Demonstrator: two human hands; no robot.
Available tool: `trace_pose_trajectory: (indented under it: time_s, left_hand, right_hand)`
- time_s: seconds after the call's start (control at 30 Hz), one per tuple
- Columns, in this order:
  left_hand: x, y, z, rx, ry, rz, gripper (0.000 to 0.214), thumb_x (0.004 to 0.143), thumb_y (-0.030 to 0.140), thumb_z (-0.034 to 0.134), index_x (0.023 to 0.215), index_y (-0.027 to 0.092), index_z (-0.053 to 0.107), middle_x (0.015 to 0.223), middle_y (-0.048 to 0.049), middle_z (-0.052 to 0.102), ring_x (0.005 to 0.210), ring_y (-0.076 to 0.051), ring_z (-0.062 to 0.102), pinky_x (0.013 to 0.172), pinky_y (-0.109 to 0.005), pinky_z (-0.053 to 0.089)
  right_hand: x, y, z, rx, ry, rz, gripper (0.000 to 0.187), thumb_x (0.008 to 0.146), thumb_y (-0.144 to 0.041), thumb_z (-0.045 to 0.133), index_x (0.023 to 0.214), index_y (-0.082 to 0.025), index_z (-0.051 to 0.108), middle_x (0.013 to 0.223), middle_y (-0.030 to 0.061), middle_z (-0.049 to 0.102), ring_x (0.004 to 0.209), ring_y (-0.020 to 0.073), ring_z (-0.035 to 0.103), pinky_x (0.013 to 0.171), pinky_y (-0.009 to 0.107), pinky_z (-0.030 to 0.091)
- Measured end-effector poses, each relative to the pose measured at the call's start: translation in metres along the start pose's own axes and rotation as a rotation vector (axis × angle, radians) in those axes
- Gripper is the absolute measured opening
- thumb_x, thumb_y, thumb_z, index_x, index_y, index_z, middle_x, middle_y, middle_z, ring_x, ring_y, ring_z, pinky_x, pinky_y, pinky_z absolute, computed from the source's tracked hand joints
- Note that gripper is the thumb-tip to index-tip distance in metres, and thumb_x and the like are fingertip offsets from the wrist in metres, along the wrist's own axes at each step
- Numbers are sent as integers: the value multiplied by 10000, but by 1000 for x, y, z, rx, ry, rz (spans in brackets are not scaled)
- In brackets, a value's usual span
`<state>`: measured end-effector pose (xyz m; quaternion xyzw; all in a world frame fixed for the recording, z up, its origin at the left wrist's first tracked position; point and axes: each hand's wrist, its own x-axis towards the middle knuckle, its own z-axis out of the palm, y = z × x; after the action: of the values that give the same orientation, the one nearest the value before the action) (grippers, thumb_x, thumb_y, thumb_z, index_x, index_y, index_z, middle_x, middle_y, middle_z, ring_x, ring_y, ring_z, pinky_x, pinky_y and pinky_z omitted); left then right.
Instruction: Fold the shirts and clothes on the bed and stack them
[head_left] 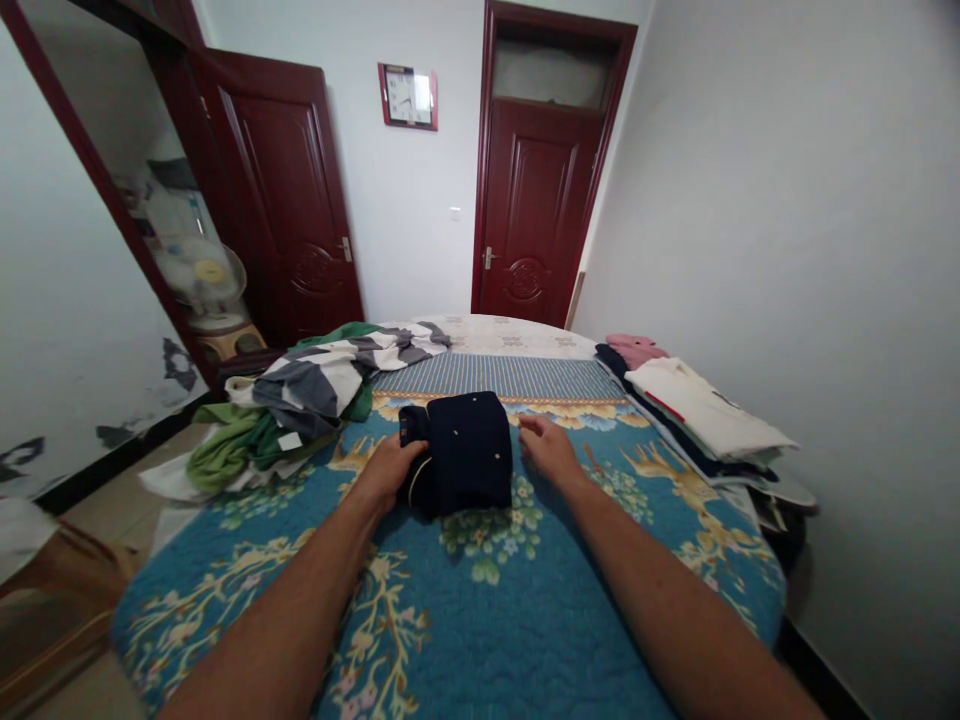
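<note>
A dark navy garment [471, 455] with small pale motifs lies folded into a compact bundle on the blue floral cloth [487, 620]. Thin pale piping shows at its left end; folded up like this, its exact kind cannot be made out. My left hand [391, 468] grips that left end, thumb on top and the other fingers partly hidden. Just off the bundle's right side, my right hand [551, 450] hovers low over the cloth, its fingers loosely curled and apart, with nothing in them.
At the left edge lies a loose heap of clothes, with a grey-and-white garment [330, 375] over a green one [225, 450]. Neatly folded clothes form a stack [697, 410] at the right edge by the wall. A wooden chair [64, 590] stands at lower left.
</note>
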<state>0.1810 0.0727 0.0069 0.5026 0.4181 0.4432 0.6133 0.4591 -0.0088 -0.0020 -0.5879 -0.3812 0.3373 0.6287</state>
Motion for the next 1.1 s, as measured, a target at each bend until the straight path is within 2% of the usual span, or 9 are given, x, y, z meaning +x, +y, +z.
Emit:
trace_pose_trajectory:
  time_s: [0.3,0.4,0.6,0.67,0.73,0.9,0.97,1.03,1.1]
  left_hand:
    - [-17,4,17,-87,-264,14,425,659,177,787,1083,178,796,892,-90,814,849,-310,762,766,-403,611]
    - [-13,9,13,-66,-89,89,298,621,157,738,917,168,766,785,-49,768,716,-246,706,666,-332,574]
    - [12,17,-12,-196,278,162,267,575,209,689,841,185,687,623,26,625,670,-213,662,638,-299,557]
    - [17,17,-16,-213,366,143,285,559,208,674,843,180,684,619,30,618,689,-220,682,667,-316,575]
    - [19,17,-16,-226,403,102,287,540,201,651,825,174,676,608,35,612,668,-216,684,663,-322,582]
    - [11,20,-7,-268,362,12,269,511,185,634,780,169,647,605,20,643,603,-213,680,618,-335,590]
    - [9,22,-6,-281,351,-12,258,514,190,648,771,171,640,610,9,660,585,-215,681,605,-341,594]
    - [8,24,-6,-297,347,-27,258,521,203,673,775,173,642,614,6,671,573,-214,684,607,-349,602]
    - [8,24,-8,-302,342,-40,283,528,212,699,805,173,656,612,11,671,567,-216,688,616,-360,611]
  right_hand:
    - [-20,-3,31,224,-377,232,422,764,-443,861,1128,-256,760,1038,63,818,908,264,762,830,392,609]
    - [-14,-15,19,236,-196,149,377,721,-386,859,1053,-232,768,946,53,816,829,257,748,789,380,600]
    - [15,-42,-54,26,480,-263,359,750,-435,783,1016,-193,769,953,36,794,876,239,701,849,371,564]
    - [19,-45,-69,-29,525,-347,384,773,-466,772,1019,-173,769,967,47,786,900,238,688,862,375,558]
    - [17,-45,-69,-47,372,-382,434,789,-484,778,1084,-165,770,981,52,782,889,229,682,829,363,564]
    - [-14,-33,-20,48,-575,-121,487,818,-440,802,1256,-234,751,1210,91,763,927,216,724,731,322,604]
    - [-22,-26,-2,42,-791,9,427,839,-438,775,1208,-225,759,1244,113,755,968,233,749,720,326,621]
    - [-21,-18,5,-11,-688,22,381,871,-447,710,1165,-208,753,1197,122,767,910,227,762,656,305,609]
    - [-11,-11,0,-130,-363,-65,379,902,-436,635,1186,-206,734,1198,122,766,859,213,755,624,298,591]
